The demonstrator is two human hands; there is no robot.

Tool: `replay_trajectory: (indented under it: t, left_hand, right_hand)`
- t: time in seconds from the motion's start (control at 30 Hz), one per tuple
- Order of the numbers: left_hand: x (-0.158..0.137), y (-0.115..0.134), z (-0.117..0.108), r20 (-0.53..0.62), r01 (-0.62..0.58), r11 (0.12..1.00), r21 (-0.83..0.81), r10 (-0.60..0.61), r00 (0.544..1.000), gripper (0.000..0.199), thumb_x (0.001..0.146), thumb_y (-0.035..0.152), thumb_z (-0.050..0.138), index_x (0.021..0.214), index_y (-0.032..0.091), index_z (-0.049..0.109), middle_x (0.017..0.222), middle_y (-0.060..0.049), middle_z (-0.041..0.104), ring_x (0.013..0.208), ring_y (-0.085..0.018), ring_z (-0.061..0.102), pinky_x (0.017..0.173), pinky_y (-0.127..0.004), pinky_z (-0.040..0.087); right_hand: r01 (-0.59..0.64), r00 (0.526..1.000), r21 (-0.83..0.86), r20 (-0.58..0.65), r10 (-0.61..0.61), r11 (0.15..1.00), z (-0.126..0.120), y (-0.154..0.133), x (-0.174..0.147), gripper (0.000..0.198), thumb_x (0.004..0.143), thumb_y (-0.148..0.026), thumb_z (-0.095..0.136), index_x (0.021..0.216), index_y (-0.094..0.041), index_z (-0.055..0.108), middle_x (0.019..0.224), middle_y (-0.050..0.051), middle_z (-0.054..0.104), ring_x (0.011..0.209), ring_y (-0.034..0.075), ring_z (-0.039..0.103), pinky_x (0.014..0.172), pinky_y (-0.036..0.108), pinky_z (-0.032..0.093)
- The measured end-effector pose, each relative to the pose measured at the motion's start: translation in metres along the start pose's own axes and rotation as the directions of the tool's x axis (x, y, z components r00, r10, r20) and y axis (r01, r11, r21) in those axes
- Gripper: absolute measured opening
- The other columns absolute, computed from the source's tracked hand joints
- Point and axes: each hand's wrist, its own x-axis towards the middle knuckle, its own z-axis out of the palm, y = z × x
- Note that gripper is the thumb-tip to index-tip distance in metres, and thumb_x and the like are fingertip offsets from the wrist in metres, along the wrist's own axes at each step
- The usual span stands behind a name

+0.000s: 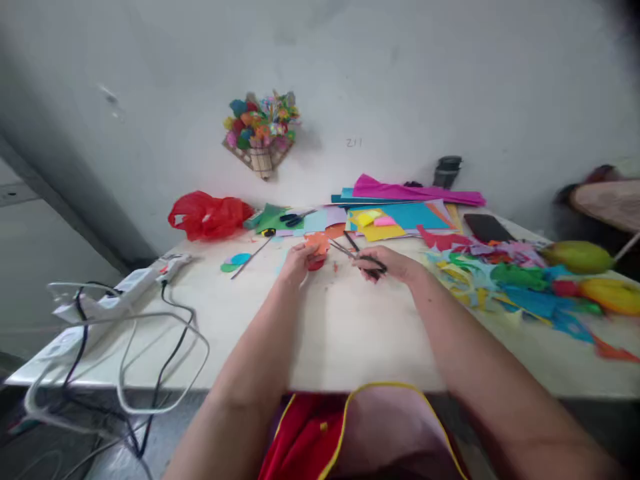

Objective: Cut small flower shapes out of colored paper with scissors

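The orange paper cutout (317, 241) is just above the middle of the frame, pinched in the fingers of the left hand (299, 261); a red paper piece (317, 265) shows just beneath it. To its right, the right hand (387, 262) is closed around the black handles of a pair of scissors (374, 261), the 2 blades pointing left toward the cutout; whether their tips touch it, I cannot tell.

White tabletop (370, 333) stretches between the 2 forearms to its front edge, low in the frame. Room left of centre is bounded by paper circles (235, 262) and a thin purple strip (251, 258), then a white power strip (130, 287) along the left edge, its cables (165, 313) hanging over the front. At right, coloured paper scraps (530, 283) crowd the surface up to a dark phone (486, 228). Along the back lie a red plastic bag (210, 217), a 2nd pair of scissors (291, 219) and stacked coloured sheets (420, 216).

The right fingers partly hide the scissors' handles. A yellow object (613, 295) at the right edge is blurred, and the red cloth (305, 440) at bottom centre is cut off.
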Motion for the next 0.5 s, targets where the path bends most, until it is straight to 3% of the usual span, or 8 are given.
replay_trajectory:
  t: [0.33,0.5]
  left_hand:
    - [-0.002,-0.001,0.003,0.022,0.014,1.000,-0.005,-0.014,1.000,0.015,0.065,0.012,0.071,0.078,0.009,0.064,0.080,-0.009,0.070,0.070,-0.016,0.068,0.071,-0.028,0.054]
    - [-0.004,-0.003,0.004,0.021,0.021,1.000,-0.016,-0.021,1.000,0.016,0.064,0.012,0.071,0.078,0.009,0.064,0.077,-0.008,0.070,0.070,-0.017,0.069,0.073,-0.030,0.055]
  right_hand:
    - [-0.003,0.999,0.085,-0.051,0.008,0.996,0.007,0.005,0.006,0.032,0.081,-0.044,0.062,0.074,-0.014,0.056,0.057,0.002,0.063,0.039,0.008,0.054,0.031,0.017,0.024]
    - [-0.030,0.995,0.100,-0.093,0.039,0.995,0.014,0.002,0.007,0.023,0.081,-0.036,0.062,0.074,-0.014,0.056,0.056,0.001,0.062,0.038,0.007,0.054,0.030,0.017,0.023]
